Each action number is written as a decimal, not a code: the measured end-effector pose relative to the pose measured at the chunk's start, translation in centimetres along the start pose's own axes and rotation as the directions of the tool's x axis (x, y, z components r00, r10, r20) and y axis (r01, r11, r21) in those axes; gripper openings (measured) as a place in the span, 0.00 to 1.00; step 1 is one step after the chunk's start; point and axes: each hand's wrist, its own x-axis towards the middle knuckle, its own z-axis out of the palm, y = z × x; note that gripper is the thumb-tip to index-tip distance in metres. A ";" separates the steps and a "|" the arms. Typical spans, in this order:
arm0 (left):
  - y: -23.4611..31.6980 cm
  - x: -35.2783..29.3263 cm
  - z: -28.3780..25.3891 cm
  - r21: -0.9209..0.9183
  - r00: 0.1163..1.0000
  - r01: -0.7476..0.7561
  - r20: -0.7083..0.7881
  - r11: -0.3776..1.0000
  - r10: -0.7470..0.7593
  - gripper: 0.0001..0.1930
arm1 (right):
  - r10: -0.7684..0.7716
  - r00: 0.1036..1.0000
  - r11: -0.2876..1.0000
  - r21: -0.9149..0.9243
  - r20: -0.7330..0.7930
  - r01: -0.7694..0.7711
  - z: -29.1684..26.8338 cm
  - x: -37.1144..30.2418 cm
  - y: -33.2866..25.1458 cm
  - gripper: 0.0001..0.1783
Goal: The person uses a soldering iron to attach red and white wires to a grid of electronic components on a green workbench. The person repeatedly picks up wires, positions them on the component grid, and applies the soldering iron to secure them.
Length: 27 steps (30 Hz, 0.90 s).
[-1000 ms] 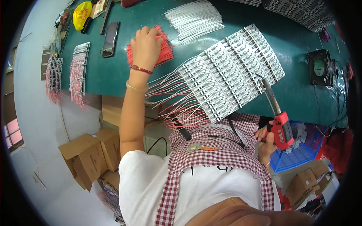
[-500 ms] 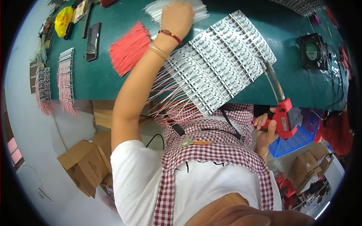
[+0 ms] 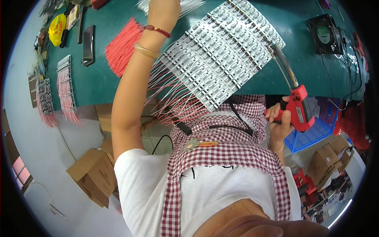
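Observation:
My right hand [image 3: 281, 120] is wrapped round the handle of a red soldering gun [image 3: 300, 108]. Its long metal tip and thin side tube reach to the right edge of a slanted panel of small white circuit boards [image 3: 225, 55]. White and red wires [image 3: 173, 94] hang from the panel's lower left side over the table edge. At the top of the picture my left hand [image 3: 164, 14] is over a bundle of white wires [image 3: 191, 7]; its fingers are cut off by the frame edge. A pile of red wires [image 3: 124, 47] lies beside my left forearm.
On the green table [image 3: 102, 85] are a phone [image 3: 88, 45], a yellow packet [image 3: 57, 29] and two wired board strips [image 3: 66, 85] at the left. A black fan [image 3: 324, 34] with cables stands right. Below are a blue crate [image 3: 310, 136] and cardboard boxes [image 3: 92, 175].
The whole view has shifted, so the table things sit higher. My left hand has moved up and left, its fingers leaving the picture. The soldering gun remains in my right hand.

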 end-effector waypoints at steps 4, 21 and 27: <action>1.3 -0.6 0.4 0.203 0.992 0.003 0.121 0.979 -0.028 0.06 | 0.046 0.999 0.998 0.052 -0.025 -0.045 -0.1 0.0 0.2 0.27; 0.7 -0.4 -2.3 0.043 0.995 0.057 -0.085 0.997 -0.053 0.11 | 0.000 1.000 0.998 0.055 0.001 0.000 -0.2 -0.1 0.3 0.25; 5.7 -3.9 -6.0 -0.922 0.868 0.206 0.017 0.328 -0.496 0.12 | -0.026 0.999 1.000 0.007 -0.034 0.026 -0.3 -0.2 0.7 0.24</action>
